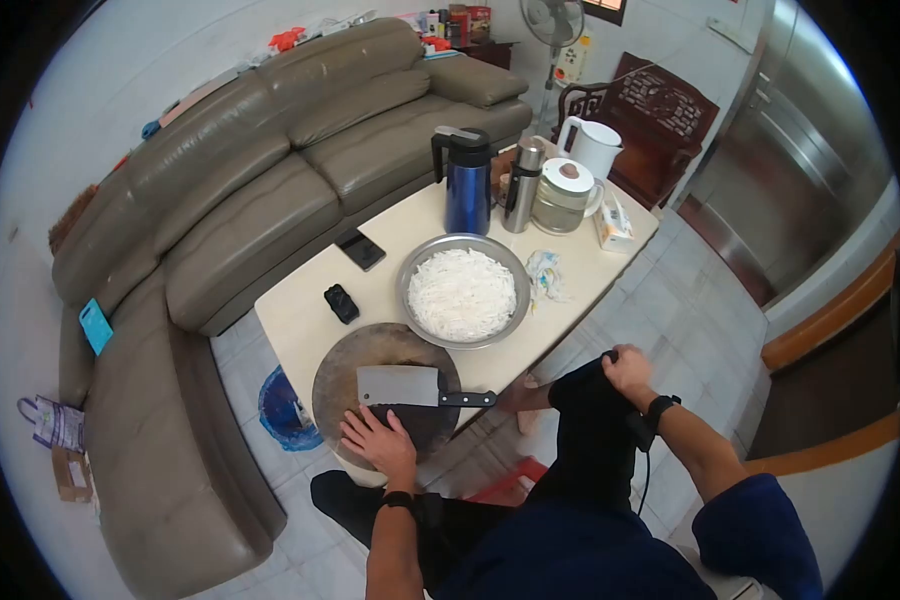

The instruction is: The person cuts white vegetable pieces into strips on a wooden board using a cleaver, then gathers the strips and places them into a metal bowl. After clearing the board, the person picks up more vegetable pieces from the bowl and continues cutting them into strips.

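My left hand [378, 440] lies with spread fingers on the round wooden chopping board [335, 365], fingertips just below the blade of a cleaver [398, 386]. The cleaver lies flat across the board, its black handle pointing right and reaching past the board's rim. My right hand [627, 372] is at my right knee, its fingers curled over the black trouser leg [585, 395]. Beyond the board, a round metal basin [407, 312] holds a heap of white shredded or sliced food [462, 294].
On the cream table [295, 300] are a phone [360, 250], a small black object [341, 304], a blue jug [468, 190], a steel flask [523, 185], a glass pot [562, 205], a white kettle [596, 148], a crumpled tissue [545, 275] and a tissue pack [616, 228]. A blue-lined bin [288, 410] stands left.
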A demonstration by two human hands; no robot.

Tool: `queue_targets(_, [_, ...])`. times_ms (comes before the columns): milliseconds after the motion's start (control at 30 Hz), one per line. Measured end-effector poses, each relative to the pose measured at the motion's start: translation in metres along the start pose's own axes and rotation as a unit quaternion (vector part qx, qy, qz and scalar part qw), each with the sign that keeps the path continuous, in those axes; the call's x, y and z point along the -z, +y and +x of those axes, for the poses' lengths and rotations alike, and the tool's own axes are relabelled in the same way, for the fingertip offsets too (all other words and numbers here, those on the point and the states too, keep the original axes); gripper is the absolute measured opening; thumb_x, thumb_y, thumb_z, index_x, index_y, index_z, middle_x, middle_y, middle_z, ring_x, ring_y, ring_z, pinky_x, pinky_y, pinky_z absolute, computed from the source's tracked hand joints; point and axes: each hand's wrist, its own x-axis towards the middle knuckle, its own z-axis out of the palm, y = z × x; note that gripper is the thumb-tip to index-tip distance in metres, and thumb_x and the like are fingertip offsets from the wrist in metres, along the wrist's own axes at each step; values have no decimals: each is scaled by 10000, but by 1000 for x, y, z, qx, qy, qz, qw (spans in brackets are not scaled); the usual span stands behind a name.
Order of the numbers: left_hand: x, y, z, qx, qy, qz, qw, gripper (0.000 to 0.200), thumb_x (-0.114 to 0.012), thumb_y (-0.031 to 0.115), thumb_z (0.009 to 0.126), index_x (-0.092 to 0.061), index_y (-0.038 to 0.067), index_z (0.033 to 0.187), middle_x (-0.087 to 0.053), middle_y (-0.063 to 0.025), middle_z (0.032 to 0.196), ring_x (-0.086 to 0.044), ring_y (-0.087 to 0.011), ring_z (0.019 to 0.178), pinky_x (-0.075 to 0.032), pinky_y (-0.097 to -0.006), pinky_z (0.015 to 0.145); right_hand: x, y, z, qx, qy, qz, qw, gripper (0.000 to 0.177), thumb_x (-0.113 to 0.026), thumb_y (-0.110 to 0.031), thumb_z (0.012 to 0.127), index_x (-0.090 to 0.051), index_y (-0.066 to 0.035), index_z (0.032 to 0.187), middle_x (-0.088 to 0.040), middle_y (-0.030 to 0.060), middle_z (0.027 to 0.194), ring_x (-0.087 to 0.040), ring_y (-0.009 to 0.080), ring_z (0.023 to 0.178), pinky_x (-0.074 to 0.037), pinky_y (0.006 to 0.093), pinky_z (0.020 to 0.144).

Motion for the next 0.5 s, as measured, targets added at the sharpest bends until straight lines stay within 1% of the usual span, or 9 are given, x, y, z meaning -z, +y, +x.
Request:
queue_targets(167, [0, -3, -2, 0, -2, 8, 1000, 492, -459, 337, 905, -424, 6, 1267, -355, -241, 1349, -290, -411, 1262, -181, -540, 1042, 8, 1, -6, 62, 34, 30, 997, 358, -596, -297, 734, -611, -33, 975, -576, 138, 986, -515, 321, 1008, -453, 420, 836])
queue_targets(200, [-2, -4, -2, -4, -3, 3, 1000, 492, -459, 337, 905, -424, 6, 1267, -355, -241, 1349, -290, -411, 1262, -181, -540, 1042, 15, -1, -7, 66, 10, 33, 997, 400, -606, -293, 727, -590, -45, 1041, -554, 141, 1069, -487, 322, 1068, -443, 444, 853])
queue_targets(233, [-3, -5, -2, 2, -6, 4, 1000, 495, -454, 342, 907, -421, 6, 1269, -351, -241, 1352, -286, -411, 1265, -178, -540, 1043, 16, -2, -13, 62, 13, 31, 998, 400, -606, -293, 727, -590, -45, 1041, -554, 141, 1069, -487, 322, 1068, -443, 444, 853])
queue_targets(300, [-1, -4, -2, 5, -9, 3, 1000, 499, -449, 346, 908, -418, 5, 1271, -347, -242, 1355, -281, -410, 1268, -175, -540, 1045, 8, -2, -23, 104, 45, 23, 993, 464, -610, -298, 725, -551, -70, 1124, -500, 147, 1181, -430, 331, 1151, -426, 479, 877])
queue_targets(333, [0, -4, -2, 5, -14, 1, 1000, 499, -449, 349, 908, -419, 9, 1273, -340, -239, 1360, -274, -411, 1274, -174, -538, 1050, 0, 2, -28, 88, -1, 24, 996, 556, -640, -278, 702, -497, -106, 1211, -385, 158, 1321, -336, 364, 1238, -395, 510, 922])
queue_targets(367, [1, -5, -3, 5, -18, 0, 1000, 500, -449, 351, 908, -420, 13, 1275, -333, -236, 1365, -268, -411, 1280, -173, -536, 1055, -6, 5, -38, 86, -2, 23, 996, 556, -640, -278, 702, -497, -106, 1211, -385, 158, 1321, -336, 364, 1238, -395, 510, 922])
queue_targets(433, [1, -7, -4, 1, -19, 2, 1000, 501, -446, 353, 909, -419, 14, 1276, -328, -236, 1368, -262, -411, 1283, -167, -535, 1057, -17, 10, -65, 120, -3, 8, 993, 619, -675, -253, 667, -477, -135, 1241, -282, 183, 1393, -270, 418, 1266, -372, 509, 960])
queue_targets(467, [0, -6, -4, 0, -15, 3, 1000, 502, -443, 355, 909, -419, 14, 1278, -323, -237, 1371, -257, -410, 1286, -162, -534, 1060, -26, 15, -74, 116, -24, 27, 993, 677, -696, -225, 642, -454, -160, 1271, -205, 208, 1425, -228, 460, 1272, -341, 510, 994])
queue_targets(500, [1, -6, -3, -1, -14, 2, 1000, 502, -443, 355, 909, -419, 14, 1278, -323, -237, 1371, -257, -410, 1286, -162, -534, 1060, -30, 16, -85, 116, -33, 18, 993, 668, -688, -243, 646, -462, -165, 1270, -197, 236, 1422, -220, 480, 1268, -311, 506, 1017])
